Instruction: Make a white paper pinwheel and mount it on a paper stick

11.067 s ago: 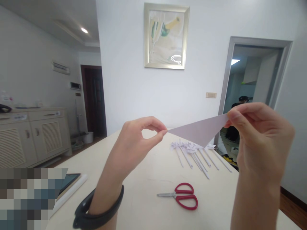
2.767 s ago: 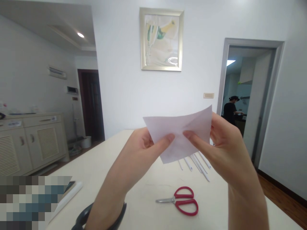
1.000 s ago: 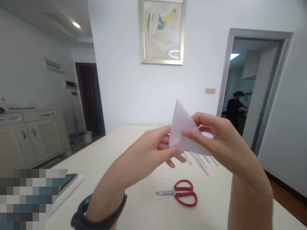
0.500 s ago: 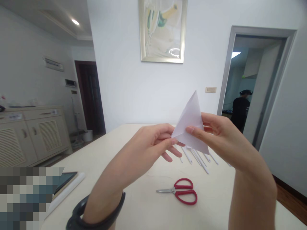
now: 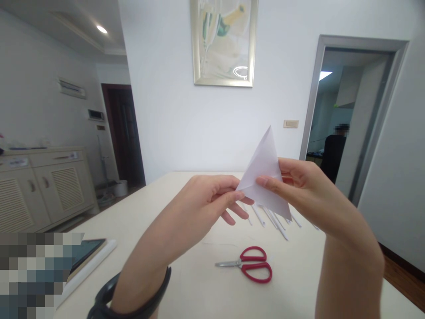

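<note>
A white sheet of paper [image 5: 264, 164], folded to a triangle with its point upward, is held up above the table. My left hand [image 5: 219, 195] pinches its lower left corner between thumb and index finger, the other fingers spread beneath. My right hand [image 5: 295, 181] grips the right side, thumb on the near face and fingers behind. Red-handled scissors [image 5: 255, 265] lie below the hands on the table, blades pointing left. Behind the paper lie several thin white paper rolls [image 5: 277, 223], partly hidden.
The pale table [image 5: 192, 288] reaches to the wall. At its left lie a dark-screened device [image 5: 88, 252] and a white roll [image 5: 88, 272], partly covered by a pixelated patch. A person in dark clothes [image 5: 333, 153] stands beyond the doorway on the right.
The paper and both hands keep nearly the same hold, and the paper's lower right corner has dipped slightly. The view has shifted a little. The person beyond the doorway has moved slightly.
</note>
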Demonstrator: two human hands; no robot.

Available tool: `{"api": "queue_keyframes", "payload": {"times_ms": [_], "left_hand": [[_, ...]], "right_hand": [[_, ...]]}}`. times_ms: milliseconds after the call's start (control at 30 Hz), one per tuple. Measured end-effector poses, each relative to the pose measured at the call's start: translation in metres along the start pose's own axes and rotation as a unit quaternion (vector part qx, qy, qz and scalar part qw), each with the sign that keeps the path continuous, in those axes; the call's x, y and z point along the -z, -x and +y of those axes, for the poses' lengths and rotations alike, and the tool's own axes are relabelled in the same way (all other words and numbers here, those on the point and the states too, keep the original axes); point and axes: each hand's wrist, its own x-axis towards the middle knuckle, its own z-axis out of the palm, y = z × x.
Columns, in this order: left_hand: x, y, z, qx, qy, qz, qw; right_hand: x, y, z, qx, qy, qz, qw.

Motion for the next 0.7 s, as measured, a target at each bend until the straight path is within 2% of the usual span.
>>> {"api": "queue_keyframes", "payload": {"times_ms": [700], "left_hand": [[0.0051,0.0017,-0.0003,0.013,0.011,0.017,1.000]], "right_hand": [[-0.0010,0.0027,-0.0015,0.015,0.000,0.039,0.999]]}}
